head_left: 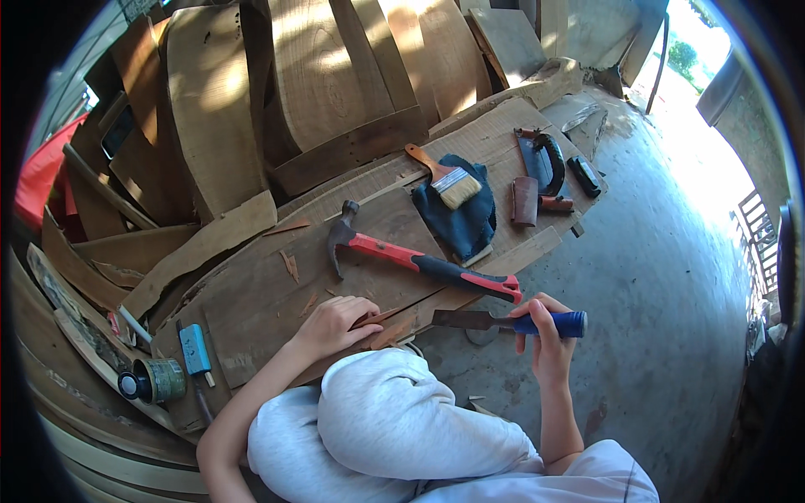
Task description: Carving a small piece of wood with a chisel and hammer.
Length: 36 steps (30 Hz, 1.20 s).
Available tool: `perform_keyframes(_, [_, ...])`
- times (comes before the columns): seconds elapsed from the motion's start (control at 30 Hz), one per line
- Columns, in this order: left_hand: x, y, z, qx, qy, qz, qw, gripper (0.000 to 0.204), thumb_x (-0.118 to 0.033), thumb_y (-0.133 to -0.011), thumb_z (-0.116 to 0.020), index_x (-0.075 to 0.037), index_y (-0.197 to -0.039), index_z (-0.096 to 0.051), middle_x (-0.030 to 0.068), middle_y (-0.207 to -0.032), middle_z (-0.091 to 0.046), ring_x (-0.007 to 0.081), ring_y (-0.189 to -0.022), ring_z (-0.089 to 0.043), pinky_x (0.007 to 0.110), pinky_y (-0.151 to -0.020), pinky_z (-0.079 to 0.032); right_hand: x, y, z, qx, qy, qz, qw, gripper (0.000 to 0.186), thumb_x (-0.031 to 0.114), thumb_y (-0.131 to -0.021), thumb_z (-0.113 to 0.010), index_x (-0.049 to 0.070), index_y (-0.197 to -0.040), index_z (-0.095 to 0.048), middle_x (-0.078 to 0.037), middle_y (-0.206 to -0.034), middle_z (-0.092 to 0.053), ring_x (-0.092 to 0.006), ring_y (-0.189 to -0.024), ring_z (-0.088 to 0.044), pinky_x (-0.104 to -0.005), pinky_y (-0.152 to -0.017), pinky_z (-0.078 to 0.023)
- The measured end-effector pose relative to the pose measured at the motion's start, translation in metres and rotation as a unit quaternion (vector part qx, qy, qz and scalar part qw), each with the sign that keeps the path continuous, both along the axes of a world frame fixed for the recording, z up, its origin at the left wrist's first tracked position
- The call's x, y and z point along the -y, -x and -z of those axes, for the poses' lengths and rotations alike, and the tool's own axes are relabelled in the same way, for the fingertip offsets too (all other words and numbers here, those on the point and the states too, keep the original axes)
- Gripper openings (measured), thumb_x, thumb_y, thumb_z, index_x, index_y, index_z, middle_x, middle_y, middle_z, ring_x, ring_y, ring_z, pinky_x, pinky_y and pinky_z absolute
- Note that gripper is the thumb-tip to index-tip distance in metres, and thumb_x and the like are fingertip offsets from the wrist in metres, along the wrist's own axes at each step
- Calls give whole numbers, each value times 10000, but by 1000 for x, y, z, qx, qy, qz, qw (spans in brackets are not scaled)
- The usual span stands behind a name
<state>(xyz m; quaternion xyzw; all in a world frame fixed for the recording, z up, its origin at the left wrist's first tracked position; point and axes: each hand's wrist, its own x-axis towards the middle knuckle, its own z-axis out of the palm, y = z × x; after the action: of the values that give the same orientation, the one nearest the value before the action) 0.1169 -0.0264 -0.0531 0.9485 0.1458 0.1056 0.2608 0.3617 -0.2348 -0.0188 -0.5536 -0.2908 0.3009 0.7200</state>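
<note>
My right hand (549, 339) grips a wood chisel (553, 324) by its blue handle, the flat dark blade pointing left above the board's near edge. My left hand (334, 325) rests on the wooden board (390, 216), its fingers and thumb closed on a thin reddish-brown wood splinter (379, 318). Beyond both hands a claw hammer (419, 261) with a red and black handle lies across the board. Loose wood chips (290, 265) are scattered near its head.
A flat paintbrush (454, 184) rests on a dark cloth (429, 214). Farther right lie a black-handled tool (549, 163) and a small black object (584, 176). A tin (166, 379) and a light-blue block (194, 348) sit at left. Tall planks (323, 75) lean behind; grey floor (662, 277) spreads right.
</note>
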Motion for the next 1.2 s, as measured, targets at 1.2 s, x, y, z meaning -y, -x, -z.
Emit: perform_keyframes(1.2, [-7,40,-26,-21,160,-99,982,231,-165,-805,-674,-85,-1021,-664,64,-964,-610,210,-958,-575,324,-836,-465,4,0,-5,-32,-17,60,998,304,256,-853,-612,-24,-737,-642,-94,-698,-611,-119,-460,-539,-204,-347,-368])
